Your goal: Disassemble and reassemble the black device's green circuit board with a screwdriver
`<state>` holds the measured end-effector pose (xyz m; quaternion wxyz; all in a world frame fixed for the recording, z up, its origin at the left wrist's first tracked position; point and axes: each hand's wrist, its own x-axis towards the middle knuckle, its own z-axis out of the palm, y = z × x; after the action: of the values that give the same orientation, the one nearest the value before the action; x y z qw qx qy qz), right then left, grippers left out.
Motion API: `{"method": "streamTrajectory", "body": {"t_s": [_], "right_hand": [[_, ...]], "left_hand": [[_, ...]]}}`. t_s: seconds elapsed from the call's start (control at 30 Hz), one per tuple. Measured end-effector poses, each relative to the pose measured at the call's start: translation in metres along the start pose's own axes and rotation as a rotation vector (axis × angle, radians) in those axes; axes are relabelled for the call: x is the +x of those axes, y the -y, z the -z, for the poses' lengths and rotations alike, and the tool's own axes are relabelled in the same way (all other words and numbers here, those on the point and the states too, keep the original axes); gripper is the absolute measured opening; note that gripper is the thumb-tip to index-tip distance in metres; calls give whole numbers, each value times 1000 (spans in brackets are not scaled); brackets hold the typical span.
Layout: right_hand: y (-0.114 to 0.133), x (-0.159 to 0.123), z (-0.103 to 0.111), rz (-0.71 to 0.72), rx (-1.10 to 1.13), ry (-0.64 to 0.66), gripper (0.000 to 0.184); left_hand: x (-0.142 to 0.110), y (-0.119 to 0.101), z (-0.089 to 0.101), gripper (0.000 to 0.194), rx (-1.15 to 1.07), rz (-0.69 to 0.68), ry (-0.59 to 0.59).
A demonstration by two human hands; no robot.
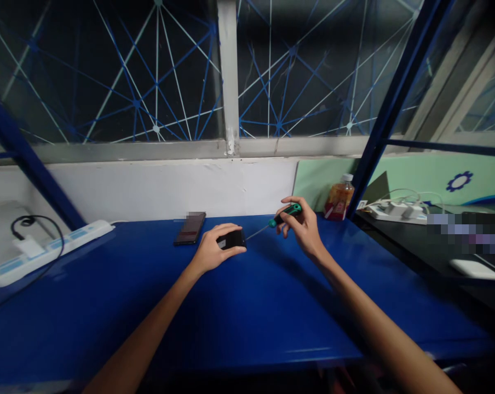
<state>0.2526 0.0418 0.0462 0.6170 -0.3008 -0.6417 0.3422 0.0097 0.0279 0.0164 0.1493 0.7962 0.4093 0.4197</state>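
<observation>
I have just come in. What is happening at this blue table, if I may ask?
Someone is working with both hands. The left-hand grip holds a small black object by its sides, over the blue table. The right-hand grip holds a green-and-black screwdriver, its tip at the object's right end; whether they touch is hard to tell. A dark phone lies further back to the left, and a bottle stands at the back right.
</observation>
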Motion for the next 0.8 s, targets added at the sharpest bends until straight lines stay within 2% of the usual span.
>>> {"method": "streamTrajectory", "body": {"t_s": [0.17, 0.33, 0.47, 0.63, 0.8], "right_hand": [[3, 2, 3, -17, 84, 39, 33], [7, 1, 4, -35, 117, 76, 18], [8, 3, 4, -29, 29, 42, 24], [8, 5, 8, -1, 3, 59, 39], [9, 7, 11, 1, -17, 77, 42]], "left_hand": [[0, 2, 1, 43, -1, -4, 0], [0, 0, 2, 44, -4, 2, 1], [0, -1, 1, 44, -6, 1, 3], [1, -3, 3, 42, -6, 11, -11], [1, -3, 5, 41, 5, 8, -16]]}}
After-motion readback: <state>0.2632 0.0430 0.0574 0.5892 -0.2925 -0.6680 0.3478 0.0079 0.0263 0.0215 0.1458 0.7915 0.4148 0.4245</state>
